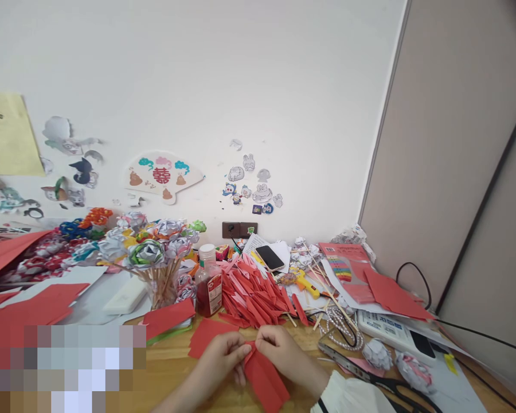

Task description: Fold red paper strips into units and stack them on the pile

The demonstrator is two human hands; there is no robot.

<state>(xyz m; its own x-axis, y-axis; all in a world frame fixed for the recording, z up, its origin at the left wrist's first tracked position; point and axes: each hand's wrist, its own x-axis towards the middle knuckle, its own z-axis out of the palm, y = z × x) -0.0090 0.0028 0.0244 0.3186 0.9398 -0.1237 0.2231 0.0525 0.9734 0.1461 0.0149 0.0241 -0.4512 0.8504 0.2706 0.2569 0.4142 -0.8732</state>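
Observation:
A creased sheet of red paper is held between both hands over the wooden table. My left hand pinches its upper left edge between thumb and fingers. At the top corner my right hand grips the same sheet, fingers curled in. Just behind the left hand lie other flat red paper pieces. Beyond both hands rises a heap of folded red paper strips, with a bottle of red liquid at its left side.
Paper flowers on sticks stand in a holder at the back left. To the right lie scissors, a bead string, crumpled paper balls and a yellow glue gun. A phone rests behind the heap. The wall closes off the back.

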